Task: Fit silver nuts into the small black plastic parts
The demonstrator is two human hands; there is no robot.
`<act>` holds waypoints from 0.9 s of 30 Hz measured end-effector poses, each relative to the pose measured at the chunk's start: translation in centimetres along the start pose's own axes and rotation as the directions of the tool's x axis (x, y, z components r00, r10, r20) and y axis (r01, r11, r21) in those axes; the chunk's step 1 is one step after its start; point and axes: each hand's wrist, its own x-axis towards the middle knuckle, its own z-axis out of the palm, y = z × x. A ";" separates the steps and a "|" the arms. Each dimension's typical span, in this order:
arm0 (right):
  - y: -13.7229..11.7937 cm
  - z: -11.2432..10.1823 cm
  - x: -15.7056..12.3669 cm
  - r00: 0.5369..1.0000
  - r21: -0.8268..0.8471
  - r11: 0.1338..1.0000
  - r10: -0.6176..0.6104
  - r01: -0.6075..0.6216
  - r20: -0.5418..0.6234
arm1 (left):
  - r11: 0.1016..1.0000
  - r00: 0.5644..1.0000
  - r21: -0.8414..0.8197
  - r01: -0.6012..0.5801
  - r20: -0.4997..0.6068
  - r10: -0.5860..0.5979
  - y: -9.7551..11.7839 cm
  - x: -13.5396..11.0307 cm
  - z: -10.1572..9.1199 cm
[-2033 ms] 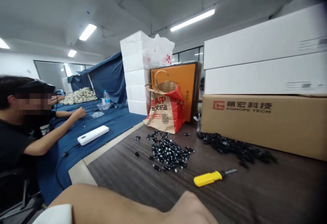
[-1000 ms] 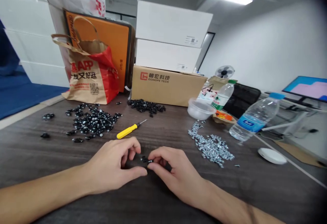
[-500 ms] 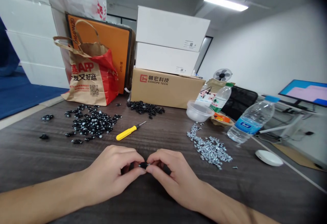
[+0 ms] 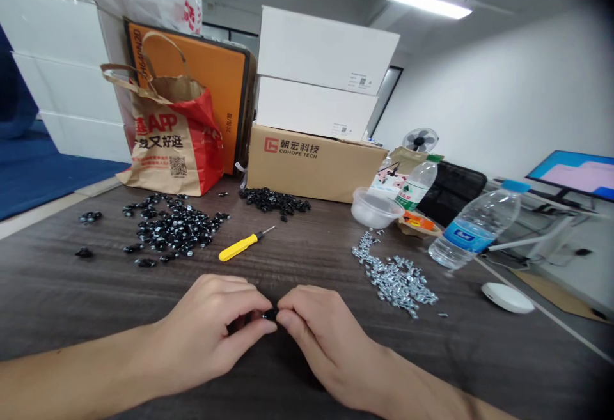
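My left hand (image 4: 218,327) pinches a small black plastic part (image 4: 269,314) between thumb and forefinger, low over the near middle of the table. From the right, the thumb and forefinger of my right hand (image 4: 321,327) are closed at the part's other end. A screw in those fingers showed a moment ago; now the fingertips hide it. Beyond my left hand lie a yellow screwdriver (image 4: 240,247) and a pile of black parts with silver screws in them (image 4: 180,228). Loose silver screws (image 4: 400,282) are heaped beyond my right hand.
More black parts (image 4: 273,201) lie before a cardboard box (image 4: 311,167) with white boxes on top. A paper bag (image 4: 167,145) stands at the back left. On the right are a plastic tub (image 4: 377,211), water bottles (image 4: 480,228) and a white round-edged device (image 4: 507,297).
My right fingertips have closed in against the black part's right end, covering the thin metal bit that showed there. My left hand keeps its pinch. The view has shifted slightly.
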 end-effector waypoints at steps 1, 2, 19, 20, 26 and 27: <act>-0.1 0.0 0.0 1.000 -0.002 1.000 0.011 -0.011 0.008 | 1.000 1.000 0.000 0.000 -0.002 0.000 0.0 0.0 0.0; -0.1 0.0 0.0 1.000 -0.002 1.000 0.024 -0.023 0.012 | 1.000 1.000 0.000 0.003 -0.002 -0.003 0.0 -0.1 -0.1; 0.1 0.2 0.0 0.996 -0.075 0.994 -0.085 0.084 -0.017 | 0.996 0.996 0.088 0.028 0.087 -0.035 0.2 0.3 -0.1; 0.0 0.2 0.0 0.996 -0.081 0.993 -0.085 0.083 -0.013 | 0.995 0.995 0.096 0.026 0.093 -0.035 0.2 0.3 0.0; -0.6 0.2 -0.1 0.993 -0.176 0.979 -0.114 0.105 -0.040 | 0.977 0.990 0.213 -0.009 0.137 -0.020 0.4 0.3 0.3; -0.6 0.3 -0.1 0.990 -0.203 0.973 -0.124 0.109 -0.061 | 0.971 0.989 0.238 -0.018 0.144 -0.017 0.4 0.3 0.3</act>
